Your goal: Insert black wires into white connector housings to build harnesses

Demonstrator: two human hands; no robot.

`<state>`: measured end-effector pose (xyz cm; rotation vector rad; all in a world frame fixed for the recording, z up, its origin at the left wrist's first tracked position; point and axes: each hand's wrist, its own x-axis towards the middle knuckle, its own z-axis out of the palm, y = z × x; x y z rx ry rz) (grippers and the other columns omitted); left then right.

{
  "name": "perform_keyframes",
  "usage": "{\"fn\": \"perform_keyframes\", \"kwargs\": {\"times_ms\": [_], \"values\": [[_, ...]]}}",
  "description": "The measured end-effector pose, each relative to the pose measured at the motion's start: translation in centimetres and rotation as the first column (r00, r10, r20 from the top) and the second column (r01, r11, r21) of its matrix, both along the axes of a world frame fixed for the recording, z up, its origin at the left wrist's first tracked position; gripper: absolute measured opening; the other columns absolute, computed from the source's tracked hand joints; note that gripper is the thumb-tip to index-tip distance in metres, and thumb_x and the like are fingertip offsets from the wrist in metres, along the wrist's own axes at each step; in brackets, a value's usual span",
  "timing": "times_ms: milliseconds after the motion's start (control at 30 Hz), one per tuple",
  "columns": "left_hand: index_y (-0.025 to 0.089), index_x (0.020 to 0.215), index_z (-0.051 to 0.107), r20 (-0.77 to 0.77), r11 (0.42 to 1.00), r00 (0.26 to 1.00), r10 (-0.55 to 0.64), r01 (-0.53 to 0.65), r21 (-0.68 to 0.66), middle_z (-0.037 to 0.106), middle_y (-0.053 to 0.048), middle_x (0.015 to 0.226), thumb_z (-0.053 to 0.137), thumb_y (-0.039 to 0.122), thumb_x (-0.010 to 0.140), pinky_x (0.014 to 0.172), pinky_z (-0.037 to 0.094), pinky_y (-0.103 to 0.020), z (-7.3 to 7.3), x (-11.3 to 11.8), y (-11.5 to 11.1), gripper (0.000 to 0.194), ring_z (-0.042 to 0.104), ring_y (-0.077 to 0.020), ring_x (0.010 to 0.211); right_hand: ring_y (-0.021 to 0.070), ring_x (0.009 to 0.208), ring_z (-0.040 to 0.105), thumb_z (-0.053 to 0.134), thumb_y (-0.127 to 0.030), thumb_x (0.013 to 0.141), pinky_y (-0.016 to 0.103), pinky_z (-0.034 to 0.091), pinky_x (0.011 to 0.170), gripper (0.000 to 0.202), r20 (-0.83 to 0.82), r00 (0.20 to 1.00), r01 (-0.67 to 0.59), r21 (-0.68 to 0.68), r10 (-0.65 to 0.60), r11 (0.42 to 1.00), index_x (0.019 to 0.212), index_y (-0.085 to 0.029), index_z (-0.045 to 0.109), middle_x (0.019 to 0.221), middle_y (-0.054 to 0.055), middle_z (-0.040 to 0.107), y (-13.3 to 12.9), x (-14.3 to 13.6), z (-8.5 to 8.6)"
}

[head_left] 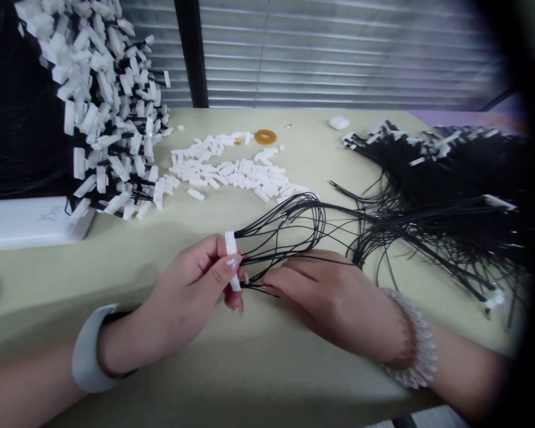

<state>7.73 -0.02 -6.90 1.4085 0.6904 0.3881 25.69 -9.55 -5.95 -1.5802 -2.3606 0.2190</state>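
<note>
Between the thumb and fingers of my left hand (200,276) is a white connector housing (230,244), held nearly upright. Several thin black wires (303,202) run out of its right side and loop over toward the right. My right hand (330,297) is closed just right of the housing, its fingertips pinched at the lower wires. Whether it grips one wire or more is hidden behind the fingers. The looped wires lead back into a tangled bundle of black wires (410,220) on the right.
A tall heap of white-ended black harnesses (111,119) rises at the left, beside a white box-like object (31,223). Loose white housings (236,169) lie scattered mid-table, near an amber ring (265,137). A white lump (339,123) sits farther back, before window blinds (339,53).
</note>
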Motion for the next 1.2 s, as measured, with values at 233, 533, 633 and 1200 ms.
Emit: {"fn": "perform_keyframes", "kwargs": {"times_ms": [233, 533, 633, 1200], "values": [[0.016, 0.074, 0.046, 0.059, 0.986, 0.996, 0.065, -0.055, -0.159, 0.051, 0.002, 0.072, 0.043, 0.033, 0.088, 0.051, 0.043, -0.02, 0.0, 0.2, 0.4, 0.022, 0.052, -0.0066, 0.05, 0.0128, 0.064, 0.046, 0.036, -0.016, 0.089, 0.026, 0.035, 0.061, 0.024, -0.021, 0.998, -0.05, 0.064, 0.052, 0.997, 0.081, -0.014, 0.058, 0.068, 0.002, 0.053, 0.6, 0.2, 0.0], [0.016, 0.075, 0.046, 0.051, 0.991, 0.998, 0.031, -0.024, -0.13, 0.052, 0.002, 0.072, 0.043, 0.035, 0.088, 0.049, 0.043, -0.019, -0.1, 0.1, 0.3, 0.023, 0.052, -0.0067, 0.051, 0.0126, 0.06, 0.043, 0.036, -0.013, 0.088, 0.027, 0.033, 0.059, 0.023, 0.047, 0.998, -0.036, 0.11, 0.031, 0.993, 0.081, -0.013, 0.059, 0.064, 0.002, 0.052, 0.6, 0.2, -0.2], [0.016, 0.076, 0.046, 0.064, 0.989, 0.997, 0.039, -0.029, -0.143, 0.051, 0.002, 0.071, 0.043, 0.034, 0.089, 0.049, 0.042, -0.019, 0.1, 0.1, 0.4, 0.022, 0.051, -0.0062, 0.05, 0.0125, 0.061, 0.044, 0.039, -0.013, 0.088, 0.027, 0.034, 0.059, 0.021, 0.048, 0.999, -0.029, 0.149, 0.022, 0.988, 0.081, -0.013, 0.059, 0.065, 0.002, 0.052, 0.5, 0.3, -0.2], [0.016, 0.078, 0.048, 0.087, 0.968, 0.985, 0.148, -0.127, -0.215, 0.052, 0.002, 0.072, 0.048, 0.033, 0.087, 0.055, 0.045, -0.021, -0.1, 0.3, 0.2, 0.019, 0.051, -0.0075, 0.055, 0.0167, 0.073, 0.048, 0.047, -0.018, 0.082, 0.033, 0.039, 0.07, 0.012, 0.017, 0.992, 0.12, 0.189, -0.125, 0.975, 0.075, -0.015, 0.056, 0.073, 0.005, 0.053, 0.7, 0.9, 1.4]]}}
